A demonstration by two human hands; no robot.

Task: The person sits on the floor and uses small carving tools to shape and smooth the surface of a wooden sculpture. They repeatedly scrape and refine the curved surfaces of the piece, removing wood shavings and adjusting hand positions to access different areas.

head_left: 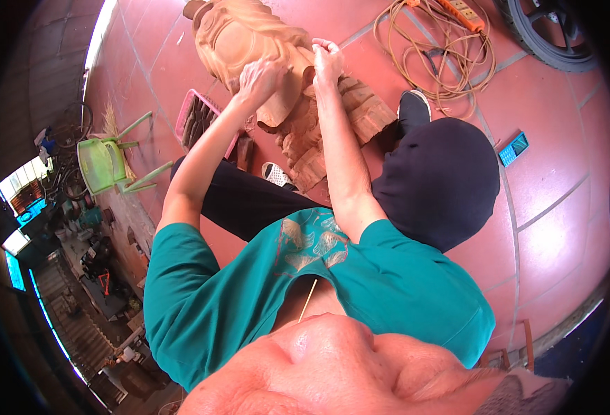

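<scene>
A large carved wooden figure (239, 45), light brown with folds and a rounded belly, lies in front of me. Its rougher, darker wooden base part (370, 107) reaches toward my feet. My left hand (260, 79) is closed, knuckles up, against the smooth middle of the carving; anything inside the fingers is hidden. Beside the carving's right edge, my right hand (327, 62) has its fingers bent together in a pinch. What it holds, if anything, is too small to make out.
Left of the carving stands a pink basket (186, 114) of dark, long tools. A green chair (101, 166) is farther left. Coiled orange cable (450, 76) with a power strip (462, 14), a wheel (554, 34) and a blue phone (513, 149) are on the right.
</scene>
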